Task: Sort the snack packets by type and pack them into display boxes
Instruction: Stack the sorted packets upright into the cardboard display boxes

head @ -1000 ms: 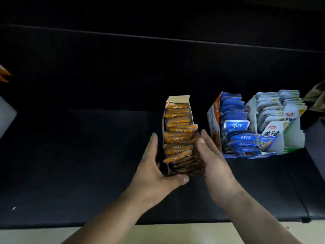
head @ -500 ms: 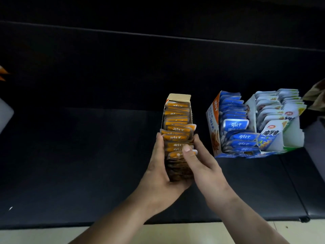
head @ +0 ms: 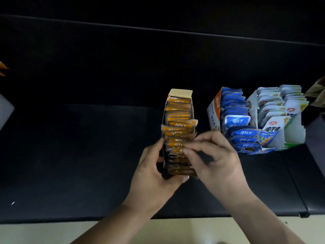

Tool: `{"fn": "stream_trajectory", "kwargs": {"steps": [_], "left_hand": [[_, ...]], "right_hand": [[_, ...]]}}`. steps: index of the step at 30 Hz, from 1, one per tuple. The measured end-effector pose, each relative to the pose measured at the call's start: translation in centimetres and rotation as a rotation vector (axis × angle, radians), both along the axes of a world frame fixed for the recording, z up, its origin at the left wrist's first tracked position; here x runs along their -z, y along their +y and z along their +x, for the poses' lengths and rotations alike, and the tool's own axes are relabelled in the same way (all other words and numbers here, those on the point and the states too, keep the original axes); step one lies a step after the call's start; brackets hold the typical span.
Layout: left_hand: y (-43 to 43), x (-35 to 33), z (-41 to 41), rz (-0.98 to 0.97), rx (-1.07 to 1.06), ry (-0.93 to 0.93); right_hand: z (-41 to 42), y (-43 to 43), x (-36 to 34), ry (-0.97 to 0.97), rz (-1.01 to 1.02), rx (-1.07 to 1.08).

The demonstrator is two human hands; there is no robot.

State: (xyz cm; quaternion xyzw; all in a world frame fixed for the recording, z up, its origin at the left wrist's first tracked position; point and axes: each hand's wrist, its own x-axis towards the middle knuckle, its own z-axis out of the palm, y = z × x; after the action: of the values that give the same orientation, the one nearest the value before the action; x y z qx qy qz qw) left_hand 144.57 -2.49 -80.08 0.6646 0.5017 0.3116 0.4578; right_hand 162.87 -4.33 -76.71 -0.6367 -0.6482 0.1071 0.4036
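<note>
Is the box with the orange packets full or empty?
Full. The orange packets crowd the box from its back flap to the near end.

1. Orange packets (head: 178, 120): bright orange w/ white lettering; nearest ones dark brown.
2. Orange-packet box (head: 181, 93): plain tan far flap.
3. Blue packets (head: 237, 120): royal blue, white lettering, silvery edges.
4. Blue-packet box (head: 215, 110): white side w/ orange band.
5. White packets (head: 274, 106): white w/ green & yellow accents, red logo.
6. White-packet box (head: 295, 136): white, green base.
7. Surface (head: 88, 138): black.
8. Floor strip (head: 52, 231): pale cream.
</note>
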Motion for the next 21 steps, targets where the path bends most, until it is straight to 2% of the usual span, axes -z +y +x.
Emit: {"fn": "stream_trajectory", "kwargs": {"steps": [7, 10, 12, 16, 19, 21], "left_hand": [[0.2, 0.1, 0.1, -0.011, -0.026, 0.038], [0.3, -0.1, 0.2, -0.019, 0.007, 0.031], [0.4, 0.0, 0.3, -0.041, 0.027, 0.019], [0.7, -0.2, 0.3, -0.113, 0.04, -0.064], [1.1, -0.1, 0.2, -0.137, 0.097, -0.069], [1.1, 0.2, 0.1, -0.137, 0.158, -0.029]], "right_hand": [[-0.5, 1.8, -1.8, -0.188, -0.186, -0.036], [-0.8, 2.3, -1.7, -0.139, -0.386, 0.01], [-0.7, 2.4, -2.0, 0.0, -0.46, 0.029], [-0.7, 0.8, -2.0, 0.416, -0.26, 0.127], [-0.9, -0.7, -1.3, 0.804, -0.291, 0.014], [-1.0, -1.5, -0.2, 0.746, -0.359, -0.062]]}}
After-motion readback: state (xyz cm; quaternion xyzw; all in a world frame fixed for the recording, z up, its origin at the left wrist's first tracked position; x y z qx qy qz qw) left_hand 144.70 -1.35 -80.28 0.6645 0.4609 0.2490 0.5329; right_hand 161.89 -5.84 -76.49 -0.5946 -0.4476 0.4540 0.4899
